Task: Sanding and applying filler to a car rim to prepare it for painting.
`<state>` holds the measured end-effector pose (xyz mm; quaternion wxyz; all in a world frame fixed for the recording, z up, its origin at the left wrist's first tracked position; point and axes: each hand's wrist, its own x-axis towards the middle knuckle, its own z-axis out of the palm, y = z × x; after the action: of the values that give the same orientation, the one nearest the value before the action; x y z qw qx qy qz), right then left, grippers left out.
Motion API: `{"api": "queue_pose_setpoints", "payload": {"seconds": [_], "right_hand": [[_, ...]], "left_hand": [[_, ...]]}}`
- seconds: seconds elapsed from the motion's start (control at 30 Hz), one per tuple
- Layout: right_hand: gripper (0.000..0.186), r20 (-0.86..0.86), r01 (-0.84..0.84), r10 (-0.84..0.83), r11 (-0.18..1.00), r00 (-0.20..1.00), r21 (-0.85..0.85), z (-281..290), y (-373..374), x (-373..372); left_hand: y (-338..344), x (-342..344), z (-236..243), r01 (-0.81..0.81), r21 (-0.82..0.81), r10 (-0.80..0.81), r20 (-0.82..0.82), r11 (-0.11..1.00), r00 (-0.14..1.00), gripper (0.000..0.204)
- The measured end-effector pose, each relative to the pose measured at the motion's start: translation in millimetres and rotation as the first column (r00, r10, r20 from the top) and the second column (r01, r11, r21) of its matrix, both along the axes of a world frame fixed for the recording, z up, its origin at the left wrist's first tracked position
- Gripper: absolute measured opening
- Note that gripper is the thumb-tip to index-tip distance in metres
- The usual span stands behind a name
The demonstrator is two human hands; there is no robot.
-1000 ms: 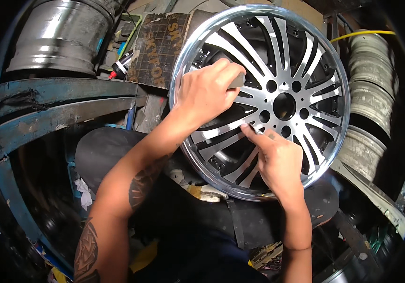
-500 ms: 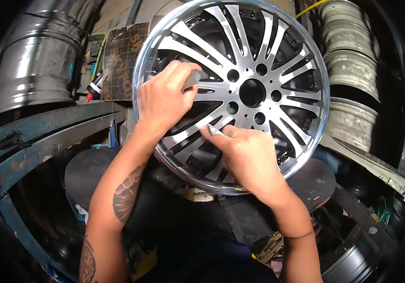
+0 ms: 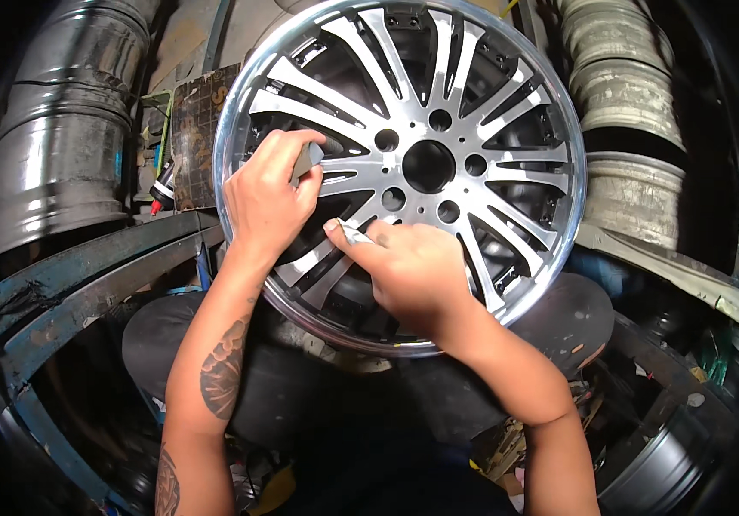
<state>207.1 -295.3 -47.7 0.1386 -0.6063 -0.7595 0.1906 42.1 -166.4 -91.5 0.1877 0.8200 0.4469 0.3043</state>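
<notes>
A large multi-spoke alloy wheel, with bright machined spoke faces and dark gaps, lies face up over my lap. My left hand is over its left side, pinching a small grey block between thumb and fingers near the spokes. Lower down, my right hand is closed over the lower-left spokes. A small folded grey-white piece shows at its index finger; its exact kind is too small to tell. The remaining right fingers are curled under and partly hidden.
Bare metal rims are stacked at the left and the right. A worn blue metal frame runs along my left side. Beside the wheel lie a brown printed board and a dark bottle with a red tip. Another rim sits low right.
The view has shifted, so wheel, hands and surroundings appear farther left. The wheel looks slightly turned. Both hands stay over its left part, still holding the same pieces.
</notes>
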Motion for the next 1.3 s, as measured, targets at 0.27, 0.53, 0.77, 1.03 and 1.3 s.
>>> {"api": "queue_pose_setpoints", "payload": {"seconds": [0.27, 0.53, 0.77, 1.03, 1.3], "right_hand": [[0.041, -0.264, 0.166, -0.144, 0.984, 0.954, 0.065, 27, 1, 28], [0.027, -0.739, 0.218, -0.322, 0.947, 0.592, -0.238, 12, 2, 36], [0.033, -0.807, -0.090, -0.589, 0.802, 0.044, -0.591, 14, 0, 34], [0.032, -0.728, 0.005, -0.670, 0.736, 0.145, -0.677, 12, -6, 21], [0.036, -0.097, 0.074, -0.066, 0.994, 0.993, 0.082, 13, -6, 2]], "left_hand": [[2, -4, 7, 0.048, -0.055, -0.035, 0.209, 0.997, 0.977, 0.027], [-13, -1, 50, 0.178, -0.297, -0.214, -0.094, 0.938, 0.972, 0.024], [-17, -11, 52, 0.060, -0.344, -0.202, -0.393, 0.937, 0.897, 0.062], [-15, -14, 44, 0.050, -0.384, -0.173, -0.294, 0.922, 0.940, 0.060], [-7, -15, 30, 0.059, -0.292, -0.111, -0.165, 0.954, 0.980, 0.040]]}}
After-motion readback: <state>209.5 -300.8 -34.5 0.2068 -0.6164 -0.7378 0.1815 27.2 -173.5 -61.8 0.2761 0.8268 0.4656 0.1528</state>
